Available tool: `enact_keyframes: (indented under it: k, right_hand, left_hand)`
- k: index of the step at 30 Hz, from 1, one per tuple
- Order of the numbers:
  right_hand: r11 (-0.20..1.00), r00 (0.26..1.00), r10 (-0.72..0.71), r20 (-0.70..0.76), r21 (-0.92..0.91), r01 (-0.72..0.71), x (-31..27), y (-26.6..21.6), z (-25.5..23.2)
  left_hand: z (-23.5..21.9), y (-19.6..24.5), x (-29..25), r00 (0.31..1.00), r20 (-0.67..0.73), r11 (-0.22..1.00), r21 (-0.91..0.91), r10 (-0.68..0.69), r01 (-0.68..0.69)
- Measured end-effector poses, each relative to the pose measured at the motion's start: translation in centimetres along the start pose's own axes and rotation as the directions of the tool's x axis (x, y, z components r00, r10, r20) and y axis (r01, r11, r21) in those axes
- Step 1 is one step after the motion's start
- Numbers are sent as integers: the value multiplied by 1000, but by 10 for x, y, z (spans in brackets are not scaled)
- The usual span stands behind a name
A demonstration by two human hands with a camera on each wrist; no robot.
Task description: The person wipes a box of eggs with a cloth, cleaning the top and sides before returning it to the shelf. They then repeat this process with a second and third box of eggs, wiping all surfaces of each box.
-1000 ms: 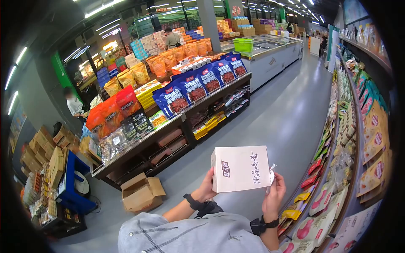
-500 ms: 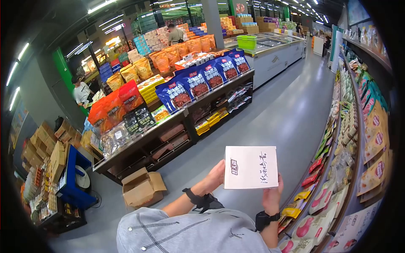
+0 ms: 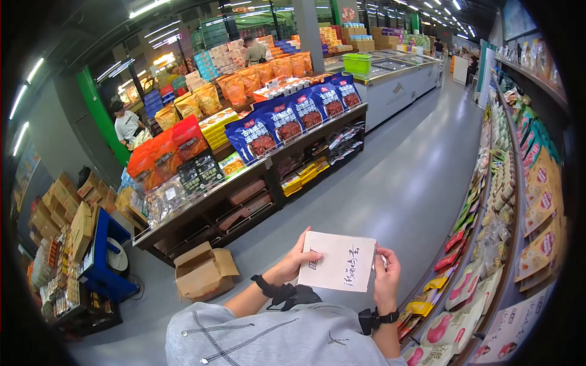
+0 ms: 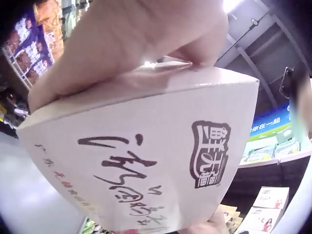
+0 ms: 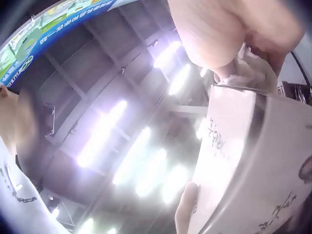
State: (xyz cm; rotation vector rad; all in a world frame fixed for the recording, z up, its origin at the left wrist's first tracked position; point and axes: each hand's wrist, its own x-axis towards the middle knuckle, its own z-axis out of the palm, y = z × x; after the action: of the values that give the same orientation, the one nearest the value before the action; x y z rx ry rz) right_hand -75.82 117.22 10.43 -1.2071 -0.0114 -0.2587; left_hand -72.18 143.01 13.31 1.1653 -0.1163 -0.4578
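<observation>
A white cardboard box [image 3: 336,268] with dark handwritten-style lettering and a framed logo is held before the body in the head view. My left hand [image 3: 296,259] grips its left side, thumb over the lettered face and fingers behind. In the left wrist view that hand [image 4: 141,39] lies across one side of the box [image 4: 146,161]. At the box's right edge, my right hand [image 3: 386,277] has its fingers curled. The right wrist view shows those fingers [image 5: 219,44] pinching a crumpled white cord [image 5: 251,73] at the edge of the box.
A shelf [image 3: 488,244] of packaged snacks runs along my right. On the left stands a display counter [image 3: 244,183] with blue bags [image 3: 287,122] and orange bags. An opened brown carton [image 3: 206,271] sits on the floor, and a chest freezer [image 3: 397,85] stands farther ahead. Two people stand behind the counter.
The box moved right, then back left and nearer the body, and its lettered face tilted. My left thumb now lies over that face. My right fingers, partly behind the box before, show at its right edge.
</observation>
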Motion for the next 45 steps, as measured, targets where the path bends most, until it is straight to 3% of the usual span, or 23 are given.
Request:
enact_keyframes:
  k: [3, 6, 9, 15, 21, 24, 27, 33, 38, 42, 45]
  right_hand:
    - [997, 1000, -18, -7, 80, 19, -2, 1, 5]
    - [995, 996, -91, -23, 27, 92, -5, -15, 15]
    - [990, 991, -134, 1, -32, 134, 0, -2, 7]
    - [978, 986, 161, -34, -128, -164, 0, 22, -14]
    - [928, 978, 199, 62, -332, -167, -13, 17, -20]
    - [933, 955, 233, 185, -318, -166, -23, 6, -26]
    - [943, 921, 291, 258, -239, -231, -29, -12, -28]
    - [958, 834, 285, 471, -110, -265, -26, -30, -23]
    - [944, 838, 330, 435, -167, -286, -25, -5, -42]
    - [932, 855, 362, 370, -145, -332, -26, 5, -47]
    - [895, 859, 423, 287, -280, -348, -25, 4, -53]
  left_hand:
    - [-9, -10, -7, 997, 15, 992, -104, -74, 75]
    - [-14, -16, -11, 995, 47, 991, -94, -91, 95]
    - [-22, -26, -13, 990, 108, 988, -114, -90, 102]
    - [-27, -34, -25, 976, 178, 976, -156, -123, 152]
    - [-51, -73, -32, 953, 213, 964, -112, -214, 242]
    - [-47, -80, -43, 952, 216, 973, -29, -216, 227]
    - [-40, -75, -50, 931, 180, 944, -41, -316, 328]
    - [-34, -54, -38, 921, 272, 942, 266, -278, 206]
    - [-29, -44, -34, 907, 283, 879, 449, -312, 162]
    - [-27, -43, -33, 903, 308, 876, 463, -299, 132]
    - [-29, -44, -30, 899, 331, 877, 469, -287, 107]
